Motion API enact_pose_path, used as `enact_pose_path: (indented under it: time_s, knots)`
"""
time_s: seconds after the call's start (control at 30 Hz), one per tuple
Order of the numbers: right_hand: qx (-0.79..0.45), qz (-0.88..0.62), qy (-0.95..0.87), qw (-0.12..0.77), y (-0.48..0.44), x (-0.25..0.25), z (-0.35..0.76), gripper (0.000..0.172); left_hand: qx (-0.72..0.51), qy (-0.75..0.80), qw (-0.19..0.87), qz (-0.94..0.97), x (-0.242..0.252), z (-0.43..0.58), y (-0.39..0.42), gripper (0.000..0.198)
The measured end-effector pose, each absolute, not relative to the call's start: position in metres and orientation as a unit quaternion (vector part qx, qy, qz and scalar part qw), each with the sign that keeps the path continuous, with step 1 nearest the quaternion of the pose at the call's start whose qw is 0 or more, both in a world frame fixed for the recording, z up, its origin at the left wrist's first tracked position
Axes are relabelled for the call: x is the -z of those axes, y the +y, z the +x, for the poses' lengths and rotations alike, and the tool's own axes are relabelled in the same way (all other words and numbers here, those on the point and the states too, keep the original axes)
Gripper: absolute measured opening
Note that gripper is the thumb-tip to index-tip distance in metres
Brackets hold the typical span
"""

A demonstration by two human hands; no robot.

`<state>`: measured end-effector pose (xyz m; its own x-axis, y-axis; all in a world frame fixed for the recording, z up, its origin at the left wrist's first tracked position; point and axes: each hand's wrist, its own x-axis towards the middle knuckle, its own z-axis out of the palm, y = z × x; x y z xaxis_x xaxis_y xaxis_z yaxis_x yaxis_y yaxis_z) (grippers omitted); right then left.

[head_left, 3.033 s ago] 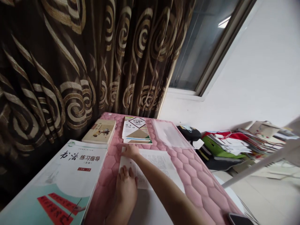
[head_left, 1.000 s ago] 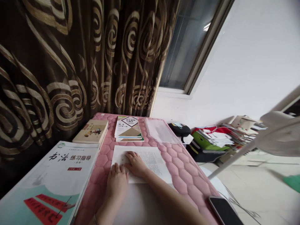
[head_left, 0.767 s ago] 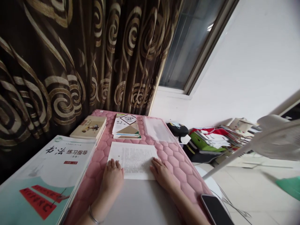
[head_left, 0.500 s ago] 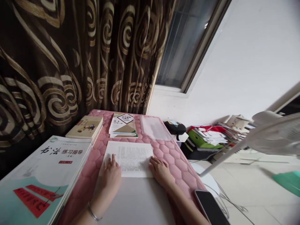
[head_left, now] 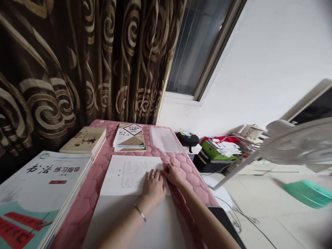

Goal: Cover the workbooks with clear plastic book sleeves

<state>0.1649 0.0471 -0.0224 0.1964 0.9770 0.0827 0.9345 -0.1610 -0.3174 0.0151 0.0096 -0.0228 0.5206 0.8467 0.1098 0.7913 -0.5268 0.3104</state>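
A white printed page (head_left: pixel 135 176) lies flat in front of me, with columns of small text. A plain grey sheet (head_left: pixel 129 221) joins its near edge and reaches towards me. My left hand (head_left: pixel 155 188), with a silver bangle at the wrist, rests open on the right part of the page, fingers stretched forward. Beside it, my right hand (head_left: pixel 173 174) has its fingers curled and closed at the page's right edge, the fingertips pinching there. The two hands are close together, near touching. Part of the text is hidden under my left hand.
On the pink quilted table cover (head_left: pixel 193 186) are a large calligraphy workbook stack (head_left: pixel 52 183), a beige book (head_left: pixel 84 140), several booklets (head_left: pixel 129 138) and a translucent plastic sheet (head_left: pixel 166 139). A phone (head_left: pixel 225 224) lies by my right forearm. A white fan (head_left: pixel 293 141) stands right.
My left hand has moved right across the page to its right side. My right hand's fingers have curled at the edge. The view has shifted slightly right.
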Motion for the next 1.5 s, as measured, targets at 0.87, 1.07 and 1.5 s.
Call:
enact_pose_path:
  time_s: [0.87,1.07,1.5]
  knots:
    - [-0.086,-0.785,-0.603,0.113,0.059,0.018,0.173,0.033,-0.155,0.461,0.129,0.864,0.030,0.011,0.010,0.045]
    - [-0.086,-0.820,-0.554,0.117,0.105,0.011,0.170,0.035,-0.176,0.460,0.129,0.861,0.036,0.012,0.010,0.047]
    - [-0.073,-0.799,-0.586,0.119,0.076,0.018,0.169,0.027,-0.167,0.460,0.135,0.862,0.037,0.011,0.010,0.047]
